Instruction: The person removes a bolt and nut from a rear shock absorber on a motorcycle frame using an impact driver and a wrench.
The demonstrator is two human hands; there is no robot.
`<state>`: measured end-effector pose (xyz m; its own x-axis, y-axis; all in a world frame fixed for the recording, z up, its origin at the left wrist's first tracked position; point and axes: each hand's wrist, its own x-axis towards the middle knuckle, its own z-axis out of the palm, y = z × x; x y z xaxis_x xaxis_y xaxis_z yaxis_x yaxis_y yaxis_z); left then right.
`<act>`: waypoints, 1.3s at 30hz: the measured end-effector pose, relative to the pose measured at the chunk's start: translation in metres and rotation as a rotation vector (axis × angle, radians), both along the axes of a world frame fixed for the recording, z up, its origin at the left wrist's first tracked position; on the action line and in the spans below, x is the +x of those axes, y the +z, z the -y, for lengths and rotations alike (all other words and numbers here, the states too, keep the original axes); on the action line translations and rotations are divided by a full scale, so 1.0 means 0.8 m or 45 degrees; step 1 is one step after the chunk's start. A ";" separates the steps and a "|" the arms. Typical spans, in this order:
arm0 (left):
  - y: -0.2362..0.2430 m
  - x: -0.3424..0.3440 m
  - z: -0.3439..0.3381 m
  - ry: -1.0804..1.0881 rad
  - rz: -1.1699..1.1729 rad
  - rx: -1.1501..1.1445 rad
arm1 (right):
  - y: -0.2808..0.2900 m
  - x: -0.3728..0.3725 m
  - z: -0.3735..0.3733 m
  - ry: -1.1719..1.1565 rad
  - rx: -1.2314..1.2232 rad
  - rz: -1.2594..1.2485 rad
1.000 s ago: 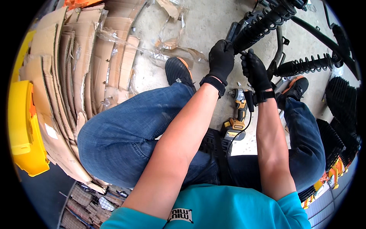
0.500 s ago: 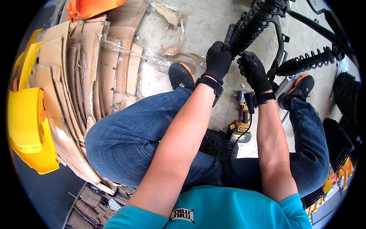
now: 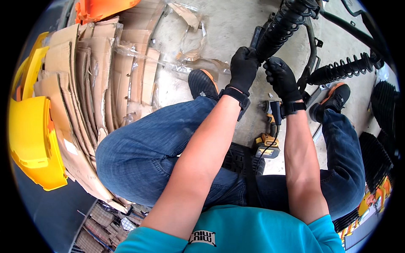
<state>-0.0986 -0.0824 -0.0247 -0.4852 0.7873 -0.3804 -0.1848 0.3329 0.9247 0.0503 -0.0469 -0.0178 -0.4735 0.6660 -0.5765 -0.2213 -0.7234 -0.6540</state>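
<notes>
A black shock absorber (image 3: 283, 29) with a coil spring slants down from the upper right. My left hand (image 3: 244, 69), in a black glove, is closed around its lower end. Just to the right, my right hand (image 3: 282, 78), gloved as well, has its fingers curled in a pinch close to that same end. What the right fingers hold is hidden or too small to make out. Below the hands, a yellow and black cordless power tool (image 3: 266, 141) lies on the floor between my legs.
A second shock absorber (image 3: 341, 69) and black frame tubes (image 3: 311, 50) stand at the right. Stacked flattened cardboard (image 3: 97, 71) fills the left, beside yellow plastic panels (image 3: 29, 130). Clear plastic scraps (image 3: 190, 55) lie on the concrete. Black ribbed parts (image 3: 375, 156) sit far right.
</notes>
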 end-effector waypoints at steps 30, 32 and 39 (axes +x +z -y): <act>0.043 0.016 0.011 -0.251 -0.393 -0.229 | 0.018 -0.020 0.009 -0.235 -0.097 0.114; 0.044 0.014 0.010 -0.272 -0.458 -0.217 | 0.023 -0.023 0.011 -0.259 -0.091 0.118; 0.050 0.011 0.010 -0.270 -0.457 -0.195 | 0.028 -0.026 0.010 -0.293 -0.083 0.113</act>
<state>-0.0896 -0.0902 0.0157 -0.4420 0.8311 -0.3375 0.2260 0.4673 0.8547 0.0295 -0.0553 0.0047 -0.2592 0.7104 -0.6543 -0.3293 -0.7019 -0.6316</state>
